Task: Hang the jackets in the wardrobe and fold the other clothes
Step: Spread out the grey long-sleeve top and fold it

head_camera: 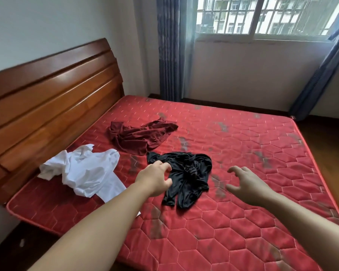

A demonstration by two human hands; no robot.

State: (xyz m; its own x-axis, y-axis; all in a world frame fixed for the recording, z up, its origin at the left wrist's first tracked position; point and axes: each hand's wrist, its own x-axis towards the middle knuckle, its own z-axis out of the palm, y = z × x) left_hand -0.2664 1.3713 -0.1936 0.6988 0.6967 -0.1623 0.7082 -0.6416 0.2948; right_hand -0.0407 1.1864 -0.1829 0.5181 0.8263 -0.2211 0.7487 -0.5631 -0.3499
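Neither grip holds anything: the left hand [156, 178] reaches out with fingers loosely curled at the left edge of the black garment [186, 177], and the right hand [247, 184] hovers with fingers spread just right of it, above the red mattress [252, 145]. The black garment lies crumpled near the middle of the bed. A dark red garment [139, 136] lies just beyond it, and a white garment [84, 171] is bunched to the left, near the wooden headboard [47, 106].
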